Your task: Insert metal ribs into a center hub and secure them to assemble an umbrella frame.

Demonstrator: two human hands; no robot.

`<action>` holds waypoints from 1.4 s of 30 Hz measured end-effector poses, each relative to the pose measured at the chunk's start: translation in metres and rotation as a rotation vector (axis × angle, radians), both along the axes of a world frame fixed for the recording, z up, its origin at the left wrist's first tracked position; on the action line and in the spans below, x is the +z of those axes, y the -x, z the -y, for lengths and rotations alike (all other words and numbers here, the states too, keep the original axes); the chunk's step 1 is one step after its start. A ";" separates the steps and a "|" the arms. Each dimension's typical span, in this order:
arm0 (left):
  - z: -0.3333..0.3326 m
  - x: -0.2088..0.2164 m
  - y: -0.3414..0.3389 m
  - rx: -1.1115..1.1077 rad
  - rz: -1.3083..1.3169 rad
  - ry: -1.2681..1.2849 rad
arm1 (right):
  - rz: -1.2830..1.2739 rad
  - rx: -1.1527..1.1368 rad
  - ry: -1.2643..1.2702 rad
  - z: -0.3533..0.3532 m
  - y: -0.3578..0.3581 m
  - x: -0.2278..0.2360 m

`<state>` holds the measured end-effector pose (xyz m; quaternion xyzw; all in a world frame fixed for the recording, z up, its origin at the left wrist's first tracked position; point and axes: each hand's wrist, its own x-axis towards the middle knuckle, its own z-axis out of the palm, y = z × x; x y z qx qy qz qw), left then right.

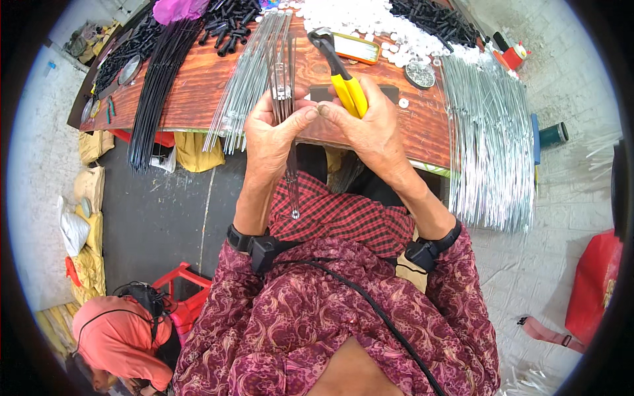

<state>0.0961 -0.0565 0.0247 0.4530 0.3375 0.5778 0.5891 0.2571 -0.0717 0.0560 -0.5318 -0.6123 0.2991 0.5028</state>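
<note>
At the table's near edge my left hand (267, 138) is closed round a slim upright bundle of thin metal ribs (292, 165), like those of an umbrella. A pale ring-like part (281, 94) sits on the bundle near the fingers, and the bundle's lower end hangs over my lap. My right hand (371, 132) grips yellow-handled cutting pliers (349, 94), their dark jaws pointing away from me. Both thumbs meet tip to tip between the bundle and the pliers. Anything small pinched there is too hidden to make out.
Silver rods (254, 79) and black rods (165, 86) lie left on the wooden table (422, 132); more silver rods (489, 138) overhang its right edge. White parts (356, 14), a tin (356, 48) and a round dish (420, 75) lie beyond. Another person (119, 336) bends at lower left.
</note>
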 end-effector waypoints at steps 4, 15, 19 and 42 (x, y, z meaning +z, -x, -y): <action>-0.001 -0.002 0.000 0.107 -0.056 -0.019 | 0.046 -0.011 -0.038 -0.003 0.001 -0.006; -0.005 -0.004 0.005 -0.019 -0.020 -0.048 | 0.133 0.188 -0.193 -0.006 -0.005 -0.002; -0.006 -0.006 0.009 -0.078 -0.025 -0.048 | 0.199 0.207 -0.375 -0.004 -0.004 0.003; 0.002 -0.010 0.002 -0.044 -0.052 -0.189 | -0.658 0.206 0.134 -0.005 0.027 -0.004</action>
